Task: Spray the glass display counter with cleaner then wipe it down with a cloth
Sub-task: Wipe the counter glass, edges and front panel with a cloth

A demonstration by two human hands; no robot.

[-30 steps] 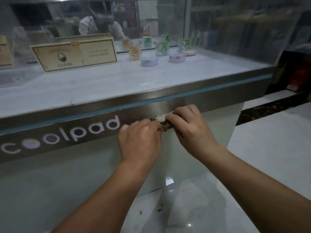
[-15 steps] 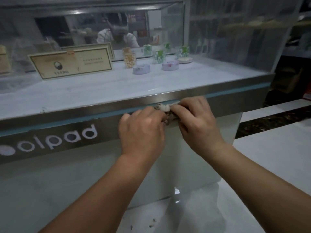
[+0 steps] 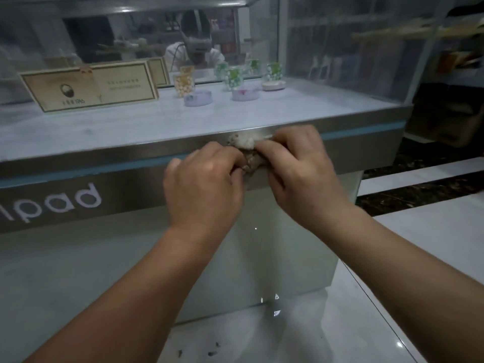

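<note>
At the tabletop's (image 3: 288,111) front rail (image 3: 104,155): one cloth (image 3: 245,146), two grips clamped on it.
One crumpled wad, pale and fluffy at its top, brownish below, long axis running up-down across the brushed-metal rail, upper end at the rail's top edge. My left grip (image 3: 204,184) pinches the lower end; my right grip (image 3: 301,174) pinches the upper part, fingers curled. Behind glass: one framed card (image 3: 89,86), three shallow round tins (image 3: 197,98).

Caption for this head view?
Left hand and right hand grip a bunched cloth at the edge of the display counter.
</note>
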